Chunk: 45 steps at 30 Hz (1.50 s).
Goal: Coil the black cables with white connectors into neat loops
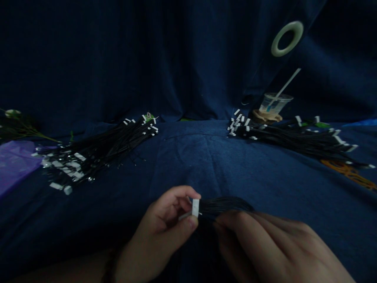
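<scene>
Near the bottom middle, my left hand [165, 224] pinches a white plastic connector [195, 207] upright between thumb and fingertips. A bundle of black wires [224, 203] runs from the connector to the right, curving behind my right hand [265, 243]. A small shiny metal tip shows at the connector's right side, by my left thumb. My right hand is closed just right of it, thumb and index finger pressed together on what looks like a thin black wire. Its other fingertips are hidden in shadow.
Black wire bundles with white connectors lie at left [103, 145] and right [294, 139]. A clear plastic cup [277, 103] with a stick stands behind the right one. A pale ring [287, 38] hangs on the blue curtain. A purple bag [17, 163] and orange bands [347, 173] lie at the sides.
</scene>
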Available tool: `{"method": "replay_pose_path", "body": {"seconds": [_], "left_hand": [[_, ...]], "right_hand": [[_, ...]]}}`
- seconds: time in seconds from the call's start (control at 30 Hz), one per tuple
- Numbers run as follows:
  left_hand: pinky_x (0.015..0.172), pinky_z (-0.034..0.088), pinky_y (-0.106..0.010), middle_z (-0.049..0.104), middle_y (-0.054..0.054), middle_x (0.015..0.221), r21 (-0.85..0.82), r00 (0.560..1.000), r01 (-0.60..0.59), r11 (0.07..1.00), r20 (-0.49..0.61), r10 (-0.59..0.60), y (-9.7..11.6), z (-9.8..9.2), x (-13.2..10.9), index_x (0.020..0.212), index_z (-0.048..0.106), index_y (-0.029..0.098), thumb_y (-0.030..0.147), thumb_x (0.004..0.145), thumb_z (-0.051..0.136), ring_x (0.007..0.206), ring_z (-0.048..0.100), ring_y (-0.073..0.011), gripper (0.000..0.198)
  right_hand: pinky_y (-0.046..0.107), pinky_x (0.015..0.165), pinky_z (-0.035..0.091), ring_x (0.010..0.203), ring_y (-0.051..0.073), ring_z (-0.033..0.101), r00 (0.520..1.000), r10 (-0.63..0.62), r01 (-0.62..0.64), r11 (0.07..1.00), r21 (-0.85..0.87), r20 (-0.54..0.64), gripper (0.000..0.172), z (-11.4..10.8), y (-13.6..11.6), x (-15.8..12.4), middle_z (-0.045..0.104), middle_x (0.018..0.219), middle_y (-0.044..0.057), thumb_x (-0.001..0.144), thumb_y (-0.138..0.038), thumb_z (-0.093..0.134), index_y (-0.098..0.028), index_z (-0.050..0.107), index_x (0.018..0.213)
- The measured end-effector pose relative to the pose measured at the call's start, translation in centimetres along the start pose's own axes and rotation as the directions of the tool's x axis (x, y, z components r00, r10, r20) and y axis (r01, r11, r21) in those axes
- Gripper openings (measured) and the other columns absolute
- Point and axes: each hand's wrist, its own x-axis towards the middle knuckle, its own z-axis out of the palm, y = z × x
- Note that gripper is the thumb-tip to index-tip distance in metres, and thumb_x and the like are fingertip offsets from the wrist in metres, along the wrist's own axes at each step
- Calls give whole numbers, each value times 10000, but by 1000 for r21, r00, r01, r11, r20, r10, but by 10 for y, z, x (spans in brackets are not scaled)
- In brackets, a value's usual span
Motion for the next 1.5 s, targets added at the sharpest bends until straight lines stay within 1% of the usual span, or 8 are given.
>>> {"method": "replay_pose_path", "body": {"seconds": [0.1,0.23,0.37,0.7,0.97,1.2,1.37,1.5], "left_hand": [[641,399,-181,559,15,791,-3,1000,11,1000,12,-11,0,-1,0,967,599,276,194,762,604,708,509,-92,221],[638,389,-185,553,19,805,-29,995,53,998,92,-50,1,-1,-2,982,590,281,204,773,594,714,491,-90,223],[619,367,-179,539,27,801,-61,989,90,994,123,-82,2,-1,-2,978,585,288,217,777,594,696,464,-79,214],[617,349,-182,529,30,789,-63,986,104,993,138,-95,0,-2,-1,990,576,281,227,784,590,693,445,-75,214],[612,349,-177,528,35,774,-95,977,135,986,181,-117,1,1,-1,975,579,281,198,781,594,681,447,-66,212],[650,362,-155,543,46,789,-247,976,140,959,198,-92,0,0,0,953,595,281,144,777,602,718,475,-49,224],[602,348,-146,527,50,760,-282,973,151,947,211,-92,-1,-1,-1,935,592,274,124,775,600,667,447,-37,219],[622,357,-157,528,48,761,-258,972,142,956,218,-85,0,0,-2,942,589,281,147,784,596,677,455,-43,208]], "right_hand": [[239,354,324,388,113,495,998,-4,4,1000,-1,64,236,0,1,3,505,502,-34,863,-145,357,-199,463,659],[239,341,331,386,106,494,998,-10,9,1000,26,54,229,1,3,3,516,514,-41,863,-169,359,-208,468,665],[247,371,372,410,111,512,997,16,-23,997,76,80,213,2,4,-2,532,541,-44,856,-160,360,-209,488,694],[240,421,432,480,134,551,988,30,-54,986,159,151,193,7,4,-5,561,601,-15,828,-105,365,-186,521,749],[248,412,416,456,122,542,998,28,-34,995,91,58,191,6,0,-1,558,579,-39,869,-160,367,-203,502,741],[255,432,428,477,118,548,998,13,-18,995,99,60,217,6,-1,-2,571,600,-35,883,-193,358,-204,520,739],[263,443,424,472,107,551,998,-17,19,999,31,-60,274,4,0,-3,621,648,-18,906,-198,310,-200,528,741],[261,462,438,501,109,567,1000,-3,3,1000,21,-15,254,4,-1,-4,621,648,-28,905,-197,332,-202,537,756]]}}
